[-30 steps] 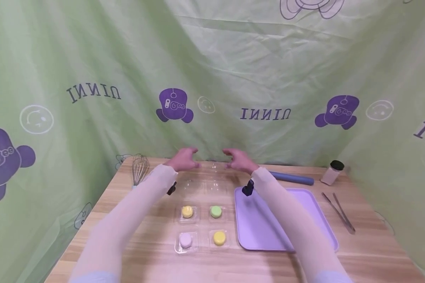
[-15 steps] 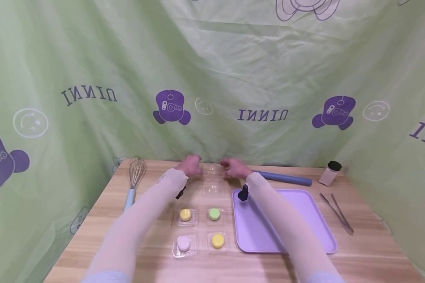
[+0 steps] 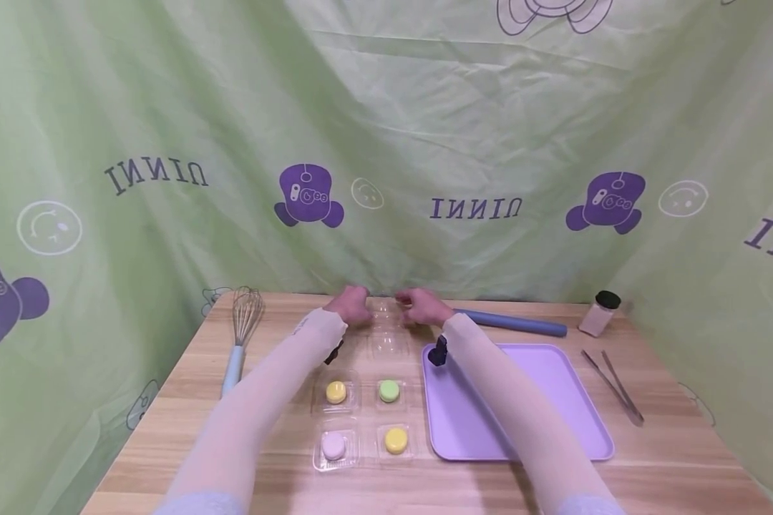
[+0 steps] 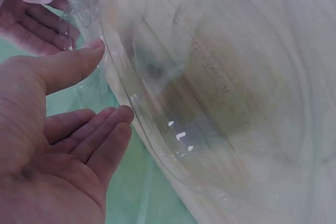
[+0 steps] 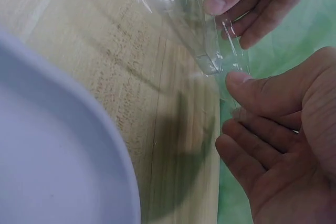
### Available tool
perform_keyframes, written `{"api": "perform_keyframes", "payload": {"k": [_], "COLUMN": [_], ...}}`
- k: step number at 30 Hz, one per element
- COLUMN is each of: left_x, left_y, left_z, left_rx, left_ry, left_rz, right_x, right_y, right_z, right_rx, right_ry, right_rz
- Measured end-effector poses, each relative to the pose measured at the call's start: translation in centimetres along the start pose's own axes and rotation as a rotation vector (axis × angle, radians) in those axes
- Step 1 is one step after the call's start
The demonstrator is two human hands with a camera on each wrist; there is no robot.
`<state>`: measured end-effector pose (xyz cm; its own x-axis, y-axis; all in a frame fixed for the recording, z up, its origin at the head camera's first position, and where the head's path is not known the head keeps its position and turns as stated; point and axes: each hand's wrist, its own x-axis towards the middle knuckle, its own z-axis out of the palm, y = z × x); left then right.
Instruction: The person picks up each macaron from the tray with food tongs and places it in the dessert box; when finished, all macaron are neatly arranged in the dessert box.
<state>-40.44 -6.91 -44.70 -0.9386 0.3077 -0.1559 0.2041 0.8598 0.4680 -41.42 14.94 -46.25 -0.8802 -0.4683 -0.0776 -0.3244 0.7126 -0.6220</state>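
Observation:
A clear plastic macaron box lies spread on the table, its lid point(image 3: 388, 345) extending toward the far edge. My left hand point(image 3: 353, 306) pinches the lid's far rim from the left, thumb point(image 4: 79, 65) on one side and fingertips on the other. Facing it, my right hand point(image 3: 424, 307) holds the rim's right part between thumb point(image 5: 262, 94) and fingers. In the near half sit a light yellow macaron point(image 3: 336, 392), a green macaron point(image 3: 389, 390), a pink macaron point(image 3: 333, 446) and a deeper yellow macaron point(image 3: 396, 440), each in its own compartment.
A lilac tray point(image 3: 592, 429) lies under my right forearm. Behind it is a blue rolling pin point(image 3: 515, 323). A black-lidded jar point(image 3: 599, 315) and metal tongs point(image 3: 613, 386) are at right; a whisk point(image 3: 235, 365) is at left. A green curtain point(image 3: 386, 143) hangs behind the table.
Both hands have come down and drawn closer together at the far rim of the lid, and the fingers now meet the plastic. The macarons stay in place.

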Motion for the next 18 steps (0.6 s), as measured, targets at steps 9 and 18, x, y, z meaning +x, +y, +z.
{"api": "perform_keyframes", "payload": {"k": [9, 18], "left_x": [0.4, 0.4], "left_y": [0.5, 0.8], "left_z": [-0.4, -0.8], "left_rx": [-0.084, -0.095], "left_ry": [0.031, 0.083], "left_rz": [0.066, 0.104], "right_x": [0.2, -0.2], "right_y": [-0.5, -1.3], "right_z": [-0.3, -0.2], "right_rx": [0.091, 0.114], "right_ry": [-0.004, 0.077], "right_rz": [-0.004, -0.058]}}
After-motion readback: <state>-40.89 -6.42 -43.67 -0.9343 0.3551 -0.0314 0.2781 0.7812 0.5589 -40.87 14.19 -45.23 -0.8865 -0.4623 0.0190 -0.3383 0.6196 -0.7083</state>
